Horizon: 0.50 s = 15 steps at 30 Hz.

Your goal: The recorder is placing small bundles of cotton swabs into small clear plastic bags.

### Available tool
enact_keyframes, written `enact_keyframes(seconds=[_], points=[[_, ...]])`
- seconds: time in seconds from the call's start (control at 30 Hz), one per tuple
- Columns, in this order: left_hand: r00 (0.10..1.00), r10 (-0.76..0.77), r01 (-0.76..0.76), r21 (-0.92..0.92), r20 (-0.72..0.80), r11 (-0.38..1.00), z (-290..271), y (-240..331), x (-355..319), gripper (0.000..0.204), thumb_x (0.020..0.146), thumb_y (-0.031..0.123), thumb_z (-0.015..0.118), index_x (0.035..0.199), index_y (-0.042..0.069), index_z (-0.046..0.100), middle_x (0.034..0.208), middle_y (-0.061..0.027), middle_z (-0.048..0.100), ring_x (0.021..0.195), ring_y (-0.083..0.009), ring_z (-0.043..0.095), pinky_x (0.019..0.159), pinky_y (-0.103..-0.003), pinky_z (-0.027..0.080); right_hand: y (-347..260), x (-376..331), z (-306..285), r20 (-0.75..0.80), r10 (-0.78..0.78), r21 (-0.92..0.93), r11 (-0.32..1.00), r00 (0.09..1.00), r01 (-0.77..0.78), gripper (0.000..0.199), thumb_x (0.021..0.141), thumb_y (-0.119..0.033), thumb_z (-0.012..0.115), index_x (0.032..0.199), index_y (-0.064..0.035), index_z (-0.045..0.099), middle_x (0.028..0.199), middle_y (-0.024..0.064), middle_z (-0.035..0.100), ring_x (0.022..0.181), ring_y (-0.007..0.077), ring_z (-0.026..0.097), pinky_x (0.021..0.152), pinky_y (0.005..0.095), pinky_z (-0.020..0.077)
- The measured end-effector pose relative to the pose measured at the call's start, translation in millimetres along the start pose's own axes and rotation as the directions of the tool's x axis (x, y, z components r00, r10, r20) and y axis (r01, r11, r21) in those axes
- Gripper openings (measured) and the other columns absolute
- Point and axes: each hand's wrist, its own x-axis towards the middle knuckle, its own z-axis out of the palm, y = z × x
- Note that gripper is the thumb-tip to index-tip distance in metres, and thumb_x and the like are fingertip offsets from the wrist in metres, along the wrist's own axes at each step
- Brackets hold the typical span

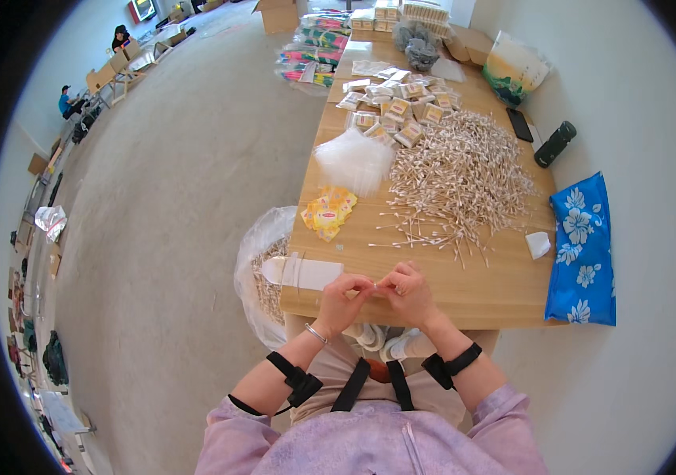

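At the front edge of the wooden table, my left hand [343, 301] and my right hand [407, 293] meet with fingertips pinched together. A tiny pale thing shows between them, too small to name. Beyond my hands spreads a big heap of cotton swabs [464, 178], with a few strays along its near side. Beside my left hand lies a white flat strip with a rounded end [314, 274]. Farther up on the left are yellow printed cards [328, 212] and a stack of clear plastic bags [355, 161]. Small filled packets [397, 111] lie piled behind the swabs.
A clear sack of swabs [266, 281] stands at the table's left edge. On the right are a blue floral pouch [583, 249], a folded white tissue [538, 245], a dark bottle [556, 144] and a phone [520, 125], near the wall. Two people sit far off at left.
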Motion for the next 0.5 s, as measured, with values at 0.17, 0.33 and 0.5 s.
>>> enact_keyframes(seconds=[0.17, 0.33, 0.5], points=[[1.000, 0.010, -0.010, 0.029, 0.000, 1.000, -4.1, -0.9, -1.7, 0.010, 0.078, 0.004, 0.071, 0.087, 0.004, 0.067, 0.088, -0.0076, 0.068, 0.082, -0.0186, 0.064, 0.073, -0.029, 0.052, 2.9, -2.7, -4.4, 0.006, 0.009, 0.028, 1.000, 1.000, -0.009, 0.009, 0.069, -0.011, 0.073, 0.072, -0.0101, 0.065, 0.074, 0.0060, 0.056, 0.080, 0.0266, 0.053, 0.069, 0.0364, 0.0453], [0.999, -0.037, 0.038, -0.022, 0.021, 0.999, 2.5, 6.4, -0.3, 0.011, 0.077, 0.005, 0.070, 0.087, 0.005, 0.066, 0.090, -0.0078, 0.068, 0.087, -0.0212, 0.063, 0.077, -0.031, 0.051, 5.2, -4.6, -13.8, 0.031, -0.001, 0.039, 0.999, 1.000, 0.000, 0.011, 0.068, -0.012, 0.074, 0.072, -0.0094, 0.064, 0.074, 0.0058, 0.056, 0.080, 0.0263, 0.053, 0.069, 0.0361, 0.0451], [0.995, 0.083, -0.088, 0.104, 0.054, 0.991, 0.5, 2.5, 1.4, 0.009, 0.077, 0.005, 0.069, 0.086, 0.005, 0.066, 0.090, -0.0080, 0.068, 0.087, -0.0247, 0.063, 0.078, -0.033, 0.050, -9.7, 1.6, -13.6, 0.016, -0.005, 0.029, 1.000, 1.000, 0.005, 0.012, 0.068, -0.010, 0.074, 0.072, -0.0085, 0.063, 0.073, 0.0066, 0.056, 0.079, 0.0265, 0.053, 0.068, 0.0353, 0.0453]])
